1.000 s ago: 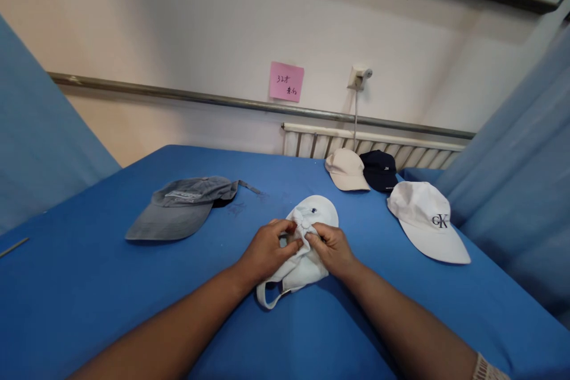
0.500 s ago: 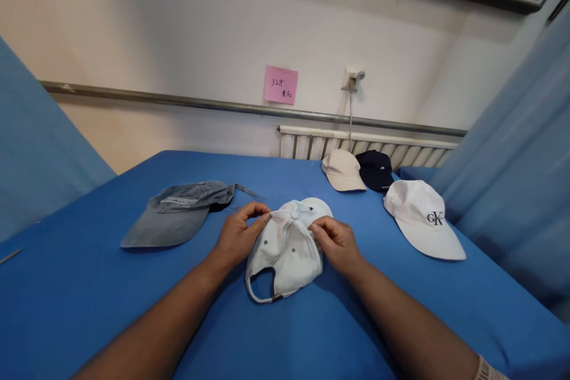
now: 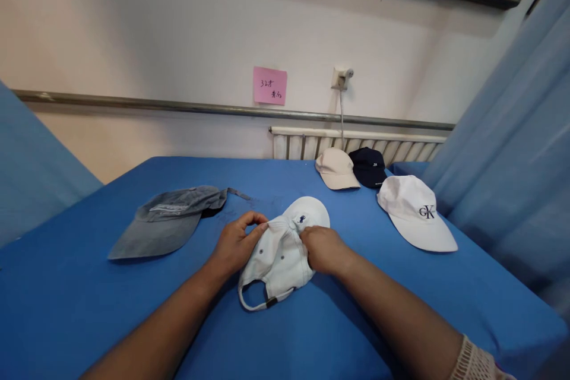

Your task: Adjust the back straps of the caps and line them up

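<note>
A pale baseball cap with a small dark embroidered emblem lies in front of me. Its back strap and opening face me, and its brim points away. My left hand pinches the crown's left side between thumb and fingers. On the right side of the crown, my right hand is closed on the fabric near the emblem, its fingertips partly hidden. To the left of my hands lies a grey baseball cap with its strap end stretched out. A white cap with dark letters sits to the right.
The blue-covered table reaches back to a radiator. At the far right stand a beige cap and a navy cap, touching. A metal rail runs along the wall. Blue curtains hang at both sides.
My right hand has shifted inward over the crown, its fingers now turned down against the fabric. More of the brim and emblem shows. My left hand keeps its pinch; the view has shifted slightly.
</note>
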Available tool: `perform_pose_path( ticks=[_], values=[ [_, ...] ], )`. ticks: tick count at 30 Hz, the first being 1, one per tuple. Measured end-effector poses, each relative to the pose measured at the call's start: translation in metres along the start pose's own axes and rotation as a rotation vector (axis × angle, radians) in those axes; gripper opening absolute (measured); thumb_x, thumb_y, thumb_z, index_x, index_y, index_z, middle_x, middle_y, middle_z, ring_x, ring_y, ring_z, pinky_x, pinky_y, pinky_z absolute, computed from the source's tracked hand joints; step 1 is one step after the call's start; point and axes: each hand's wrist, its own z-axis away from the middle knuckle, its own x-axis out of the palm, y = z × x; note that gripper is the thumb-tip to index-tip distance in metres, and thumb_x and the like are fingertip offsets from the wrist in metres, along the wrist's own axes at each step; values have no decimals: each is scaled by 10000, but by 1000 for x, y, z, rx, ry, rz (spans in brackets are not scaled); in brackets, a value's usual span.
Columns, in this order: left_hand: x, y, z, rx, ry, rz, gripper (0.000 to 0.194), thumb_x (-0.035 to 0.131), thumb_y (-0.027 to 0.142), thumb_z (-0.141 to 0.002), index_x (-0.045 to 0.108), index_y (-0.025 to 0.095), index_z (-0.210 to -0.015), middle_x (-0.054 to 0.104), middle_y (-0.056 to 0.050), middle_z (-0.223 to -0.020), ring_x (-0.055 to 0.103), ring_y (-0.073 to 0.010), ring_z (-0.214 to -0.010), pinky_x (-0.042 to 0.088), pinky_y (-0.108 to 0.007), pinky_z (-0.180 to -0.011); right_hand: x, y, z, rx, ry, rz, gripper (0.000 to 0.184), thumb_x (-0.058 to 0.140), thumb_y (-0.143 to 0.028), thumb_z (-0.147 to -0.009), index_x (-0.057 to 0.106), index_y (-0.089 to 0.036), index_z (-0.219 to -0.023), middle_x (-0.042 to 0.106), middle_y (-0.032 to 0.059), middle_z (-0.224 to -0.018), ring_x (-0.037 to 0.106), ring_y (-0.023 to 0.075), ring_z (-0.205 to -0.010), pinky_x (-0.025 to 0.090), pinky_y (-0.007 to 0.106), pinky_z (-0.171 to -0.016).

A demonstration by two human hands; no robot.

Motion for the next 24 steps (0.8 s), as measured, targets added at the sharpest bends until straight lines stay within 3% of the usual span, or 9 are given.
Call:
perform_pose_path(
  ticks=[6, 10, 12, 14, 18, 24],
  values=[
    [-2, 0, -1, -29, 19, 27, 230, 599, 430, -785, 687, 218, -795, 727, -20, -828, 658, -219, -801, 512, -318, -766, 2, 3, 2, -3, 113, -11, 243, 595, -71, -682, 640, -130, -913, 691, 138, -943, 646, 250, -865, 457, 308, -725],
    [-5, -5, -4, -122, 65, 181, 279, 634, 476, -765, 670, 202, -807, 707, -27, -794, 637, -200, -741, 503, -279, -652, -6, 13, 9, 53, 408, -287, 86, 561, -134, -776, 588, -177, -846, 640, 59, -833, 602, 177, -733, 437, 274, -663],
    [-5, -5, -6, -179, 94, 284, 303, 665, 486, -741, 657, 191, -811, 689, -22, -756, 621, -180, -694, 488, -259, -605, -12, 16, 13, 10, 578, -475, 30, 564, -173, -798, 559, -192, -820, 592, 20, -777, 562, 146, -684, 428, 256, -646],
    [-5, -5, -7, -219, 120, 357, 328, 698, 492, -709, 652, 182, -809, 677, -17, -730, 610, -167, -660, 480, -250, -585, -17, 16, 17, -57, 663, -634, 37, 574, -180, -793, 546, -200, -806, 554, -4, -738, 525, 128, -645, 419, 242, -619],
    [-3, -7, -8, -218, 145, 382, 345, 714, 497, -682, 661, 177, -800, 694, -27, -748, 629, -181, -683, 499, -266, -607, -18, 7, 22, -129, 601, -815, 47, 584, -171, -782, 550, -204, -788, 530, -23, -702, 480, 111, -596, 410, 228, -573],
    [-7, -13, -9, -119, 165, 168, 312, 637, 466, -773, 690, 187, -904, 733, -56, -906, 669, -231, -871, 527, -342, -791, -13, -4, 24, -155, 528, -814, 89, 582, -135, -747, 535, -210, -763, 515, -32, -680, 481, 108, -588, 407, 231, -572]
  ],
)
